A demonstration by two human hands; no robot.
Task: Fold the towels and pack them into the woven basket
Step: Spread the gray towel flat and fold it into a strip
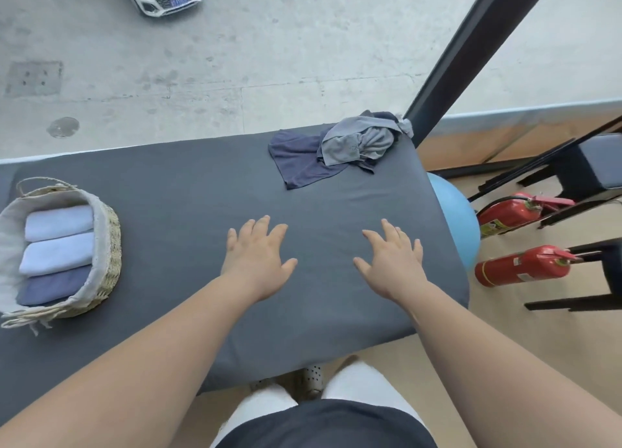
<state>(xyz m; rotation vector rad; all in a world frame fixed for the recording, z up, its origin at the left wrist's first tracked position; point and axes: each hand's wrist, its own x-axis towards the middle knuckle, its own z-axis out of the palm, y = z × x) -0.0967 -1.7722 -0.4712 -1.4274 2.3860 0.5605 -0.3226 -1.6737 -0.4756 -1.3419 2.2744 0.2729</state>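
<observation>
Both grips wide and flat on the table, nothing held; two towels left to fold.

My left grip (257,255) and right grip (392,260) lie palms down with fingers straight on the grey table (188,191); pressing or just hovering, I cannot tell. Three folded towels (59,245) sit side by side in the basket (111,232) at the left. A grey towel (353,144) lies crumpled on a navy towel (299,159) at the far right corner, well apart from both grips. I judge fetching comes next: lift the grey one by a corner, spread it flat in the middle, then fold it to match those in the basket.
</observation>
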